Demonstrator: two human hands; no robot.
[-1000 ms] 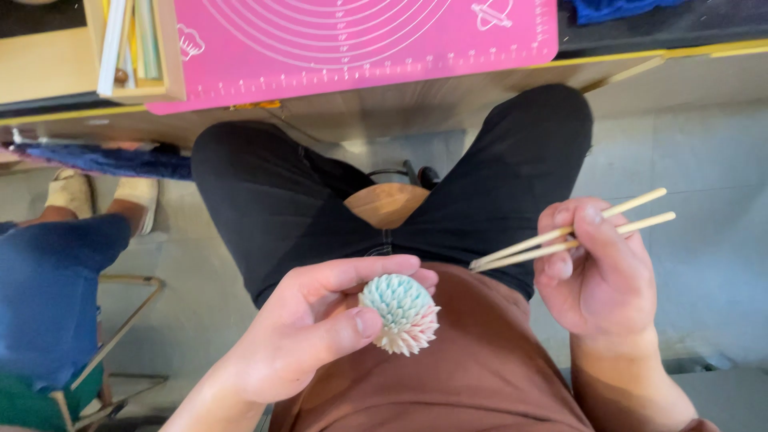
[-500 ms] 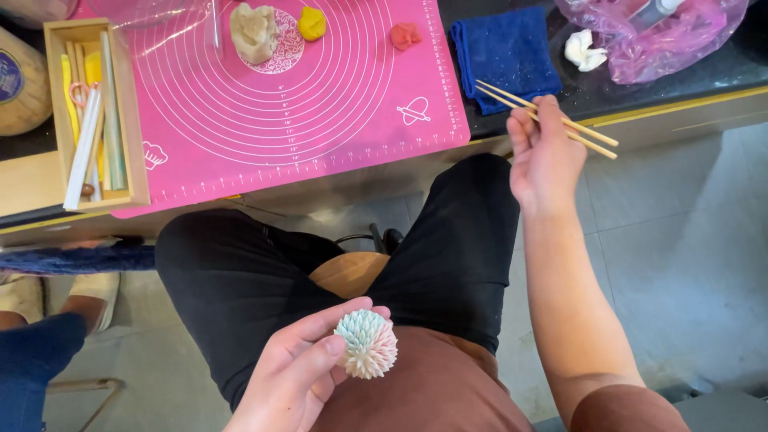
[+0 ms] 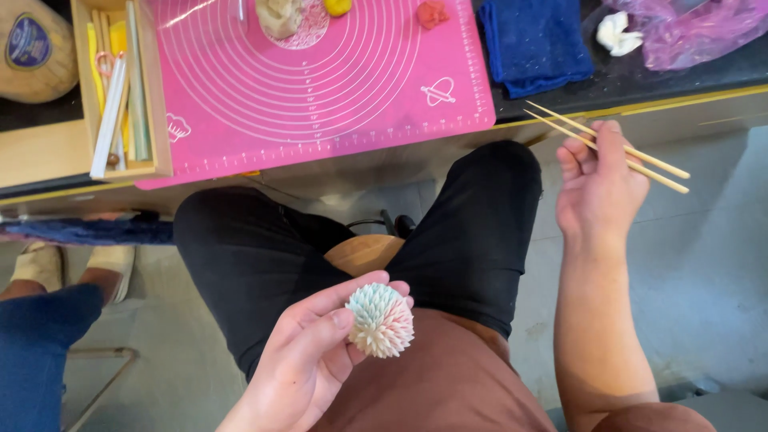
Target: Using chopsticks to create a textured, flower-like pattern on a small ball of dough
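Down over the lap, the left hand (image 3: 308,360) has its fingers and thumb curled around a spiky scaled ball (image 3: 381,320), pale teal on top fading to pink, gripped just above the black trousers (image 3: 256,256). Up by the table edge, the right hand (image 3: 598,188) pinches a pair of wooden chopsticks (image 3: 608,146), fingers closed on them, tips pointing toward the blue cloth (image 3: 534,44). On the table lies a pink silicone mat (image 3: 320,88) with dough lumps at its far edge, a wooden tool tray (image 3: 160,104) beside it.

Spiky ball (image 3: 381,320) w/ mint-to-pink scales, pink mat (image 3: 320,96) w/ white rings, blue cloth (image 3: 534,44), tan chopsticks (image 3: 640,160)
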